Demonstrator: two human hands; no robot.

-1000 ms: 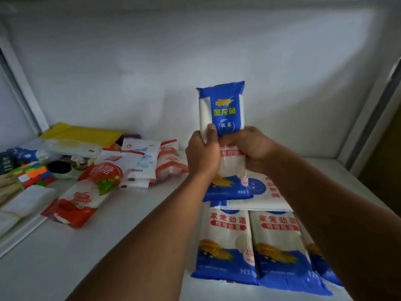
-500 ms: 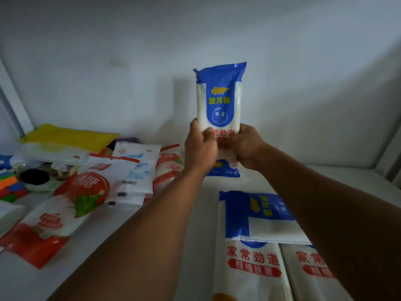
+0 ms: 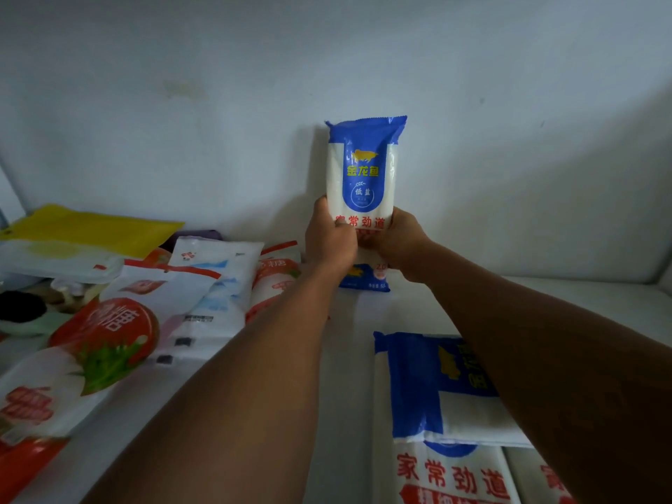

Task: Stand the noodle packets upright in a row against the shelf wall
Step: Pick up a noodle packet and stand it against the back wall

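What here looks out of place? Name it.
One noodle packet lies flat and crosswise atop other flat packets at front right, not upright. Both hands hold the standing packet at the wall.

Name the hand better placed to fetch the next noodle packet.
Right hand. Both hands clasp the upright packet at the wall, left hand included, but the flat noodle packets lie under the right forearm.

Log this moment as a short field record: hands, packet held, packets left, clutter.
left hand: grip closed on upright noodle packet, lower left side
right hand: grip closed on same packet, lower right side
packet position: vertical, base on shelf, by back wall
flat noodle packets: lying near right forearm, not yet stood
left clutter: red-and-white bags, yellow pouch
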